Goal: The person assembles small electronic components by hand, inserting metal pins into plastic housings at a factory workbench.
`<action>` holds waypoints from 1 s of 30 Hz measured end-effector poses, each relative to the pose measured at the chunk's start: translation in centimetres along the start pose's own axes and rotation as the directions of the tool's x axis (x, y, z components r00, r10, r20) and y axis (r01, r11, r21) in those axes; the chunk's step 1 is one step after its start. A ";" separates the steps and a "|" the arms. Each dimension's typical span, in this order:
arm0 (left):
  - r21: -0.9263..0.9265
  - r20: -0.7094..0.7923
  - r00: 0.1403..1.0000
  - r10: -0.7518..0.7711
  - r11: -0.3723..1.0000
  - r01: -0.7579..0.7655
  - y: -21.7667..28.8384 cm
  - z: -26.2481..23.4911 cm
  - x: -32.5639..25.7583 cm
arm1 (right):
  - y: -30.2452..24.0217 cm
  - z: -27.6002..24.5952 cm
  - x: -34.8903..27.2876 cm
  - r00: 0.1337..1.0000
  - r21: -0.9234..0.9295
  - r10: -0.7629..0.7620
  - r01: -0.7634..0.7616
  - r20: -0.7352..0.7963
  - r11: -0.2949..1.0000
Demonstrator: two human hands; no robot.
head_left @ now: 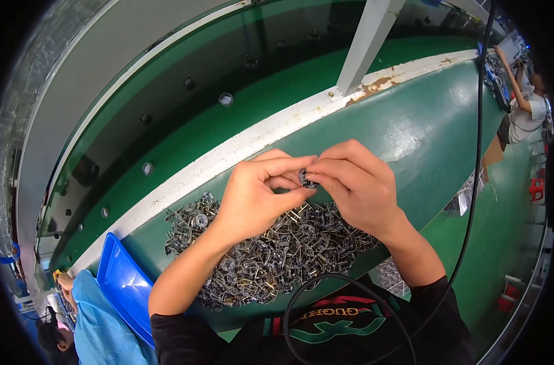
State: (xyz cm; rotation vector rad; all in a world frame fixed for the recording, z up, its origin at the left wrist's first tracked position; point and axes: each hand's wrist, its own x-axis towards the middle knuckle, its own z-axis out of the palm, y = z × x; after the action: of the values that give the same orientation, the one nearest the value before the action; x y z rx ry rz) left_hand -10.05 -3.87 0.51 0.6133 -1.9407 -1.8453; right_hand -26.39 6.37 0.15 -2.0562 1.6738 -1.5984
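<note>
Between my two hands, above the table, is a small dark round part with metal bits (307,178). My left hand (257,190) pinches it from the left, thumb below and fingers above. The fingertips of my right hand (361,182) close on its right side. Whatever else the right fingertips hold is too small to make out. Under and in front of my hands lies a broad pile of small dark metal parts (283,258), many with thin brassy pins. The pile rests on a green tabletop (411,134).
A blue plastic tray (122,274) stands left of the pile. Beyond the white ledge (228,149), a green conveyor belt (252,112) carries several small parts. A grey post (368,48) rises from the ledge. A black cable (481,121) hangs at right. Other people sit at far left and far right.
</note>
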 end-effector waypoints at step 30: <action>0.556 -0.763 0.641 0.084 0.591 0.584 -9.6 -35.0 8.5 | 6.1 4.2 2.4 0.748 -0.086 -0.060 0.155 0.661 0.984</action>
State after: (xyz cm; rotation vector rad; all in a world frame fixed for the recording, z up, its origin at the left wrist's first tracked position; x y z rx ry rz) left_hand 2.89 -37.92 -7.24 1.7181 -1.9841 -0.4884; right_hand -27.88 -0.17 -3.79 -2.4111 1.4273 -0.6176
